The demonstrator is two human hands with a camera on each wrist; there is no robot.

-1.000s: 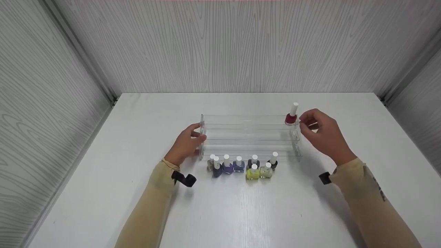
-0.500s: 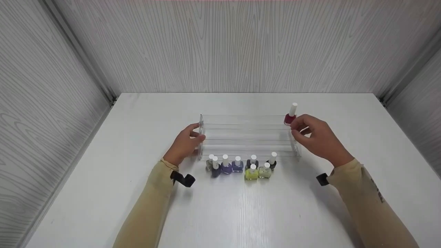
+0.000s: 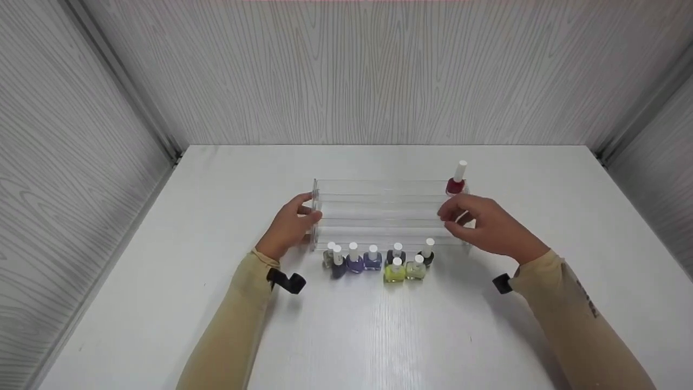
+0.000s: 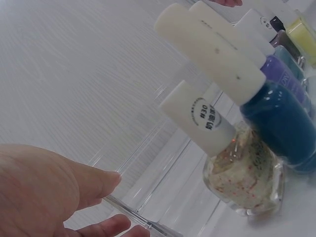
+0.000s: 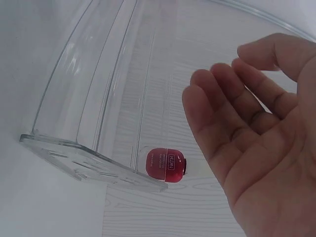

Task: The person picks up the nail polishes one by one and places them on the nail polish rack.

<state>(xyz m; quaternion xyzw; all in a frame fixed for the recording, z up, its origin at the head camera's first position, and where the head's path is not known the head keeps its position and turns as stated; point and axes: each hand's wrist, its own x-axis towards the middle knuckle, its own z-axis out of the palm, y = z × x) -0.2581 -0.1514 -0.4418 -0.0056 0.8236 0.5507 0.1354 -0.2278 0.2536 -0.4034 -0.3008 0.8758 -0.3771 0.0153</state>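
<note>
- The left hand (image 3: 287, 230) pinches the rack (image 3: 384, 219) by its left end; I'd brace it lightly.
- The right hand (image 3: 487, 225) hangs by the rack's right end, fingers loosely bent, gripping nothing; I'd avoid nudging the red bottle (image 3: 455, 186) on the back tier just beyond.
- Loose bottles (image 3: 372, 261) stand between the hands on the white worktop (image 3: 395, 341); grained walls (image 3: 346, 76) rise beyond.

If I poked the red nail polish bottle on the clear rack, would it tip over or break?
The red bottle might tip, because its long white cap makes it tall and narrow. It may feel slippery, since its sides look smooth and shiny. It looks like glass, so it could crack if it fell off the clear rack.
</note>
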